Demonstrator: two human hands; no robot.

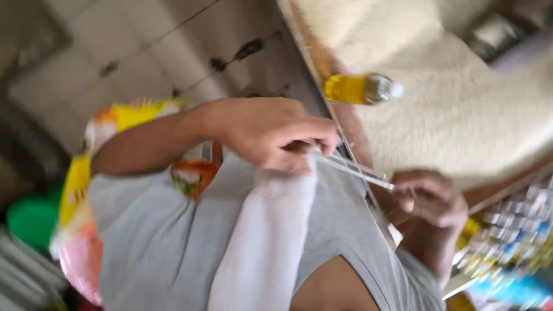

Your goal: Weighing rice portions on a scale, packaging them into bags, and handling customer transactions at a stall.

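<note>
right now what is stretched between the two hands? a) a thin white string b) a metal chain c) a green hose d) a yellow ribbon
a: a thin white string runs taut from the hand pinching the top of the white bag to the other hand.

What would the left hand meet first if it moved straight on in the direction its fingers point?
Probably the right hand. The left hand points right along the taut white string both hands pinch above the white bag. The picture is blurred, so depth is unclear.
</note>
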